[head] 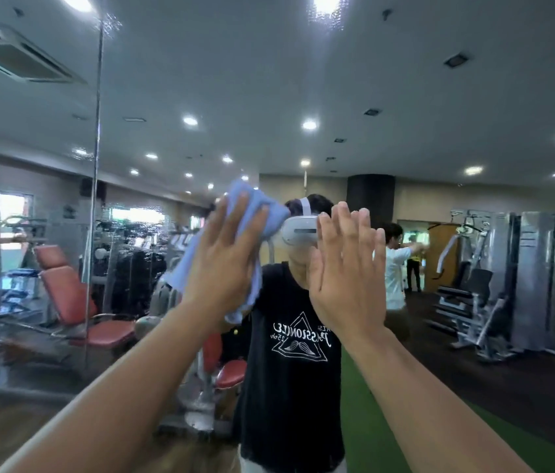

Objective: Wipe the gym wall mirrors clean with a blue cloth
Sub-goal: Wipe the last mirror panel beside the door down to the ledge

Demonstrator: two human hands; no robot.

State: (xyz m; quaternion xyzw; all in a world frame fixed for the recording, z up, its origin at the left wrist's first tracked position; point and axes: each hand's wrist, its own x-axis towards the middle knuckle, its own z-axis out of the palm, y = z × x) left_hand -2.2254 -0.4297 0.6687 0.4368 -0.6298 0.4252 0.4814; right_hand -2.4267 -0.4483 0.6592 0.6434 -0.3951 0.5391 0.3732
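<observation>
Blue cloth (247, 216) lies bunched under the left hand (224, 257), whose fingers (223, 216) are straight and spread, pressing it flat to the mirror (303, 80) rather than gripping it. Cloth and hand sit well right of the vertical seam (97, 165) between two panes. Farther right of the seam, the right hand (347, 268) is raised with fingers straight and close together, holding nothing; whether its palm touches the glass I cannot tell. Wiping looks under way mid-pane. Wet speckle (139, 233) shows between seam and cloth, so the next move likely calls for firm, even pressure sweeping toward the seam. Deeper in the reflection, a black T-shirt (289, 387) carries a white triangle with reversed lettering, perhaps "Passionate", too soft to be sure.
</observation>
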